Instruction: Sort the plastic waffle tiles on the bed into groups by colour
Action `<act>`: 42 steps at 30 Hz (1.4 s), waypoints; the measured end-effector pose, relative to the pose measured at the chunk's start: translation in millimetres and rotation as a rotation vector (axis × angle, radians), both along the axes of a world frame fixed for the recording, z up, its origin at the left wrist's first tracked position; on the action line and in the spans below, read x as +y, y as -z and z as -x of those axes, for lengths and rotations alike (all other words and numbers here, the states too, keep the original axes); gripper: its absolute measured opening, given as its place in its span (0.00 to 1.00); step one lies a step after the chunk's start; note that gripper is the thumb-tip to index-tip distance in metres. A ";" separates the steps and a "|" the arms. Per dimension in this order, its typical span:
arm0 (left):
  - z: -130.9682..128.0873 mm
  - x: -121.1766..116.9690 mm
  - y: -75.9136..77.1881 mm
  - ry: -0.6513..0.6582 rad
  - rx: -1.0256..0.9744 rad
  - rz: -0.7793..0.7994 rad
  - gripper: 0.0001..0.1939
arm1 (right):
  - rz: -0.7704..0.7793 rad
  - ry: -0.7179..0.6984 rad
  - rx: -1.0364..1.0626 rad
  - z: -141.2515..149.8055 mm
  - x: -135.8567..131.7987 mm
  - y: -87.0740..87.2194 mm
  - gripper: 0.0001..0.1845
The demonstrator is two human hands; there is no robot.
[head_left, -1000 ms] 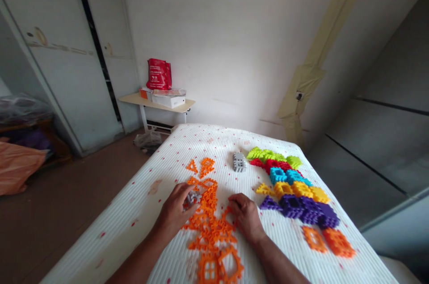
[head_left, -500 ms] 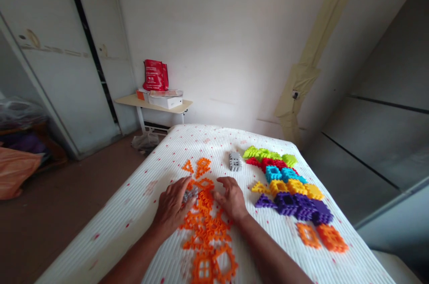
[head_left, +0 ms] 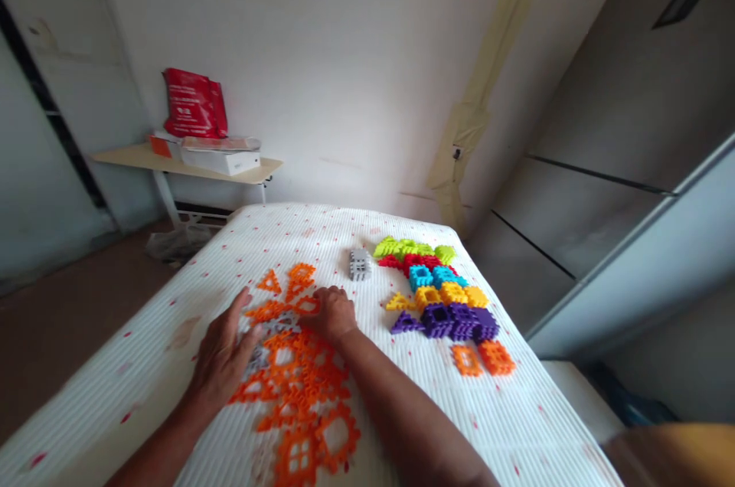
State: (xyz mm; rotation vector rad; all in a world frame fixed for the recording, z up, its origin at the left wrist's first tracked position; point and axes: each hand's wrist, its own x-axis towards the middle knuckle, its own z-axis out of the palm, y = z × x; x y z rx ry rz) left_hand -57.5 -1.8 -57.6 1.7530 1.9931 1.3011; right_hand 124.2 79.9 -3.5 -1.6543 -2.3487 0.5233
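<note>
Orange pile [head_left: 307, 395]: flat openwork plastic pieces with notched edges, overlapping on the spotted white cover [head_left: 138, 364], lying between the two hands and towards the near edge
Left hand [head_left: 218, 357]: at the pile's left side, fingers parted from the thumb and grasping nothing, close beside some grey pieces [head_left: 281, 321]; whether the thumb touches them cannot be told
Right hand [head_left: 334, 315]: bent over the pile's far right part, fingers curled down at an orange ring [head_left: 308, 305]; whether they grip it cannot be told
Orange triangle [head_left: 269, 282]: flat on the cover, just beyond the pile
Grey block [head_left: 359, 264]: apart from the pile, beyond the right hand
Colour rows on the right, far to near: lime pieces [head_left: 410, 247], red pieces [head_left: 422, 263], blue pieces [head_left: 421, 279], yellow pieces [head_left: 428, 298], purple pieces [head_left: 451, 321]
Orange stack [head_left: 497, 357]: nearer than the purple, just beside an orange frame [head_left: 458, 359]
</note>
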 end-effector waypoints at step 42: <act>4.8 -1.4 -7.5 -0.109 -0.469 -0.009 0.34 | -0.319 0.360 -0.102 -216.3 -113.8 18.5 0.17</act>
